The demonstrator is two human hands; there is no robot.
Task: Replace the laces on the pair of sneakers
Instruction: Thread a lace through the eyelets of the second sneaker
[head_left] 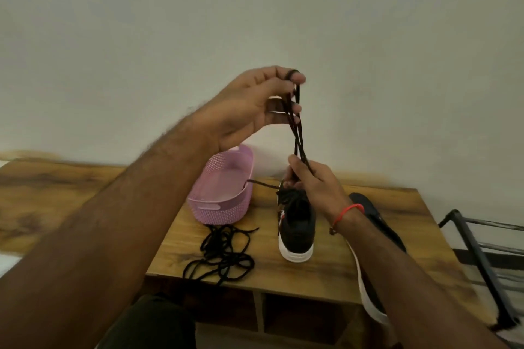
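Two hands work one black lace [295,127]: left hand [255,105] raised, fingertips pinching the strands at top; right hand [309,178] lower, fingers curled round them just above the upright black sneaker [297,224] on the wooden table [368,269]. Second sneaker [377,224] lies partly behind the right wrist. Loose black laces [221,255] are heaped beside the pink basket [221,193].

A black sneaker [297,224] with a white sole stands upright near the middle of the table [326,272], heel toward the front edge. A black lace [296,127] rises from its eyelets in taut strands. The second sneaker [377,235] lies toward the right edge, overhanging the front. A loose black lace [221,255] lies tangled at the front edge.
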